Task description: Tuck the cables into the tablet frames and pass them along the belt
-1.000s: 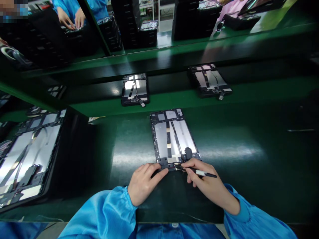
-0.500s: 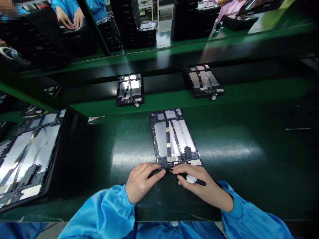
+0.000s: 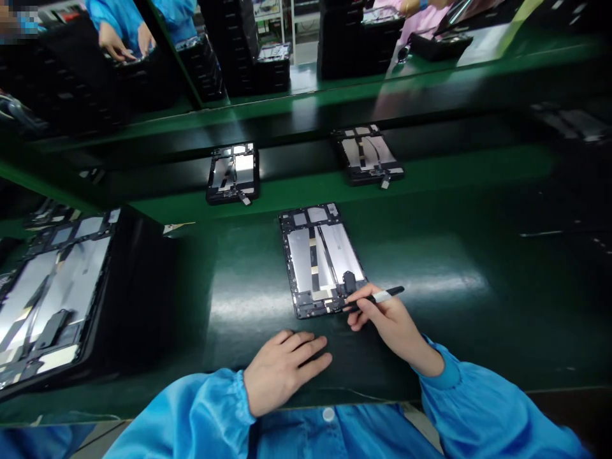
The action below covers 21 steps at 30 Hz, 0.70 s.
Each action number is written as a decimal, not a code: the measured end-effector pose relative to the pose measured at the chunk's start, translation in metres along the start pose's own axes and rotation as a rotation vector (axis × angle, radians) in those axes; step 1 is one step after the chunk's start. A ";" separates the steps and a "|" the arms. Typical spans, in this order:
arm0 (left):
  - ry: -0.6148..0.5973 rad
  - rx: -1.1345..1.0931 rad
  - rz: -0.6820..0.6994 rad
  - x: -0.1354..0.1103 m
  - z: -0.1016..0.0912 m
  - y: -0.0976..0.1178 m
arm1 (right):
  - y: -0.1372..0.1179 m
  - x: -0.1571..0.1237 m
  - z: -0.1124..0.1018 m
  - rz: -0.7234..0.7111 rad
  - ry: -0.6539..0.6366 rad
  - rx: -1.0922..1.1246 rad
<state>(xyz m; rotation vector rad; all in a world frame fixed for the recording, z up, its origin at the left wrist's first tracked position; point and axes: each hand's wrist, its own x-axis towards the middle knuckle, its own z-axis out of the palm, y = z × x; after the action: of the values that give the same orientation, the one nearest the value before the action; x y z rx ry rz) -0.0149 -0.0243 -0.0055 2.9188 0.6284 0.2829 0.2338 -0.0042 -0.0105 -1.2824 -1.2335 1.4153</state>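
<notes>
Green bench (image 3: 248,299), tablet frame (image 3: 306,293), right hand (image 3: 387,322) gripping white-banded tweezers (image 3: 382,296)

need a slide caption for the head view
Right hand holds a slim black tool at the lower edge of a tablet frame on a green bench, left hand resting apart from it

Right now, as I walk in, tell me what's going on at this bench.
A person in a blue smock is working on an opened tablet with a black frame and silver inner panels, which lies on a dark green bench mat. Their right hand holds a slim black tool with a white band, its tip over the frame's lower edge. Their left hand lies on the mat, apart from the tablet. Two more opened tablets lie farther ahead.
</notes>
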 end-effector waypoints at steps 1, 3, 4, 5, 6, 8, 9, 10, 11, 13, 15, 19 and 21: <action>-0.005 -0.023 0.001 -0.003 -0.002 -0.002 | 0.000 -0.002 -0.003 0.020 -0.023 -0.028; 0.021 -0.063 -0.022 -0.005 -0.004 -0.004 | 0.000 -0.007 -0.006 0.047 -0.061 -0.108; 0.046 -0.069 -0.040 -0.004 -0.003 -0.004 | 0.000 -0.009 -0.007 0.048 -0.076 -0.154; 0.072 -0.062 -0.056 -0.001 -0.001 -0.004 | 0.000 -0.010 -0.008 0.037 -0.089 -0.205; 0.095 -0.049 -0.068 0.002 0.002 -0.004 | 0.000 -0.011 -0.007 0.012 -0.096 -0.263; 0.114 -0.017 -0.076 0.009 0.008 -0.003 | -0.002 -0.011 -0.006 -0.063 -0.095 -0.395; 0.112 -0.008 -0.072 0.012 0.011 -0.003 | -0.003 -0.010 -0.005 -0.100 -0.091 -0.459; 0.106 -0.006 -0.067 0.014 0.013 -0.003 | -0.004 -0.009 -0.005 -0.130 -0.093 -0.513; 0.102 -0.007 -0.065 0.015 0.015 -0.004 | -0.005 -0.008 -0.004 -0.149 -0.097 -0.551; 0.096 -0.008 -0.069 0.015 0.016 -0.004 | -0.007 -0.006 -0.003 -0.156 -0.120 -0.578; 0.101 -0.011 -0.078 0.013 0.016 -0.004 | -0.008 -0.005 -0.002 -0.141 -0.142 -0.572; 0.101 -0.020 -0.082 0.011 0.015 -0.004 | -0.007 -0.004 -0.002 -0.111 -0.146 -0.558; 0.094 -0.018 -0.081 0.012 0.016 -0.005 | -0.005 -0.004 -0.002 -0.103 -0.146 -0.549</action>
<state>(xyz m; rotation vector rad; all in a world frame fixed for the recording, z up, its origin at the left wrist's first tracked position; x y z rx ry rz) -0.0030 -0.0169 -0.0197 2.8676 0.7521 0.4154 0.2360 -0.0070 -0.0046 -1.4614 -1.8470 1.1484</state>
